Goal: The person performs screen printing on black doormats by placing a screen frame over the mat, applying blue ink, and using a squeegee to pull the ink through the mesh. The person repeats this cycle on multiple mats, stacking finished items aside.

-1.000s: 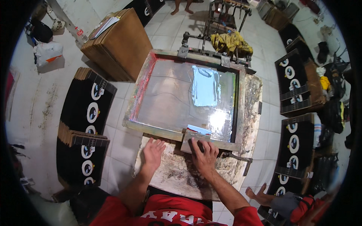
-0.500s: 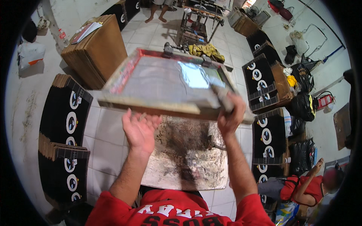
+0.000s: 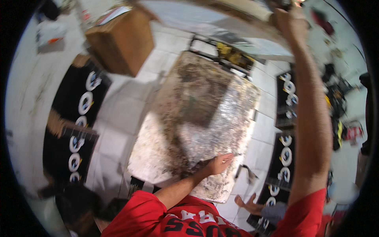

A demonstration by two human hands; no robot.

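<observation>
High at the top of the view, my right hand (image 3: 289,21) grips the raised screen frame (image 3: 233,12), whose far part runs out of the picture; its fingers are blurred. Below it lies the work board (image 3: 158,146), exposed, stained and shiny in patches, with the metal hinge bars (image 3: 199,39) and a yellow cloth (image 3: 224,51) at its far end. My left hand (image 3: 220,162) is low over the board's right part, fingers loosely stretched out; whether it touches the surface is unclear.
A cardboard stack (image 3: 122,43) stands at upper left. Stacks of black printed cards flank the board on the left (image 3: 61,154) and right (image 3: 276,158). Black bags (image 3: 335,98) lie along the right wall. Another person's bare foot (image 3: 248,203) shows at lower right.
The screen frame has swung up and away, uncovering the board. My right hand has risen with it. My left hand has left the frame and moved down and right over the board.
</observation>
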